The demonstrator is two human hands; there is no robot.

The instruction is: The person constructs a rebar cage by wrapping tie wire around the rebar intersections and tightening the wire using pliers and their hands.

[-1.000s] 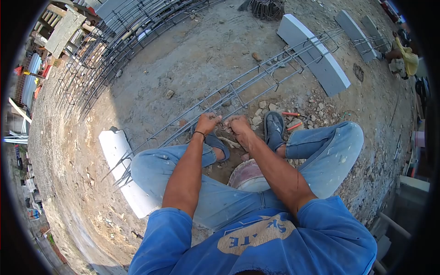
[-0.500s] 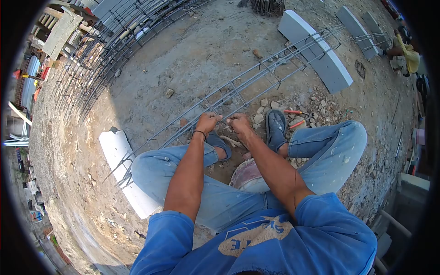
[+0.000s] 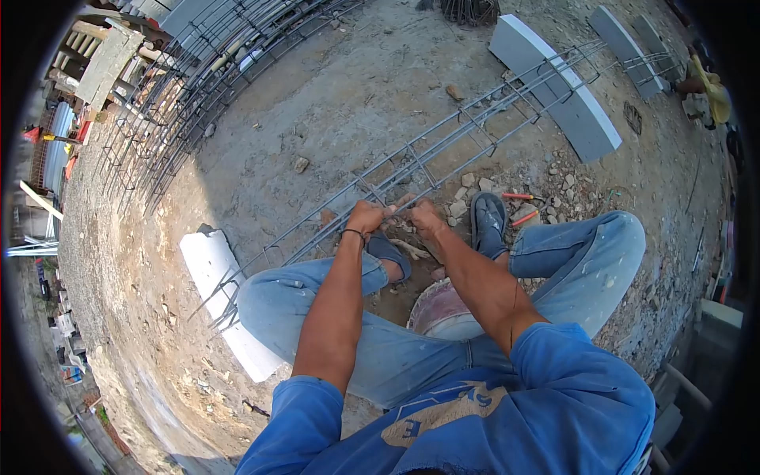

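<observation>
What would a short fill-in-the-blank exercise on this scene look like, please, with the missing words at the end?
1. The left hand and right hand are at the steel cage; a dark band circles the ____ wrist.
2. The red-handled tool lies beside the person's ____ foot.
3. Near the left knee, the slab is coloured ____.
4. The person's shirt is mainly ____.

Missing words: left; right; white; blue.

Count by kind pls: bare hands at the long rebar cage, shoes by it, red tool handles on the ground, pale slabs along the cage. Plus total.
Hands: 2
Shoes: 2
Red tool handles: 2
Pale slabs: 4
Total: 10
</observation>
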